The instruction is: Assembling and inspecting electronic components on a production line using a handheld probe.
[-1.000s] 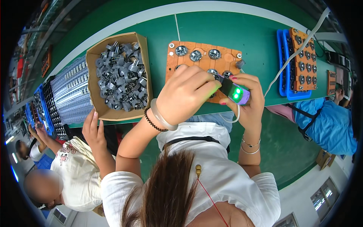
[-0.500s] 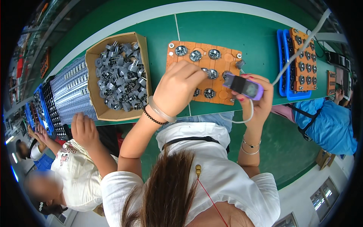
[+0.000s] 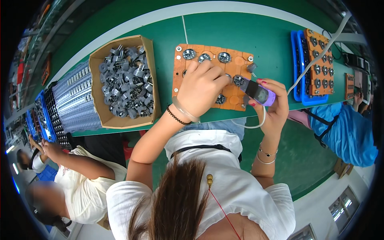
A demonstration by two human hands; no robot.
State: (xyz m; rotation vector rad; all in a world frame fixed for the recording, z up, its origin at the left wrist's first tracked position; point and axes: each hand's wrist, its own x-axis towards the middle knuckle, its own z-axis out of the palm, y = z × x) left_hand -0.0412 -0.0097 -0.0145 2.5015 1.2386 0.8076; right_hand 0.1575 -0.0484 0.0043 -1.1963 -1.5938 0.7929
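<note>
An orange fixture board [image 3: 236,51] holds several round dark parts with small circuit faces, such as this round part [image 3: 224,57]. My left hand [image 3: 203,87] arches over the board's middle, hiding some of the seats. Its fingers are bent and closed beside a round part near the board's centre; what they grip, if anything, is hidden. In my right hand [image 3: 275,102] is a purple handheld device [image 3: 267,97] with a black band and a thin cable. The device's tip points at a round part [image 3: 238,81] in the right side of the board.
A cardboard box [image 3: 95,86] of grey round parts with pins stands left. One loose grey part [image 3: 251,68] lies by the board's right edge. Blue trays [image 3: 298,68] and another loaded orange board [image 3: 321,64] sit right. A co-worker [image 3: 82,188] is at left, beside clear plastic trays [image 3: 76,98].
My left hand has moved right across the board. The purple device has tilted and shifted slightly right and down. The co-worker's near hand has drawn away to the left.
</note>
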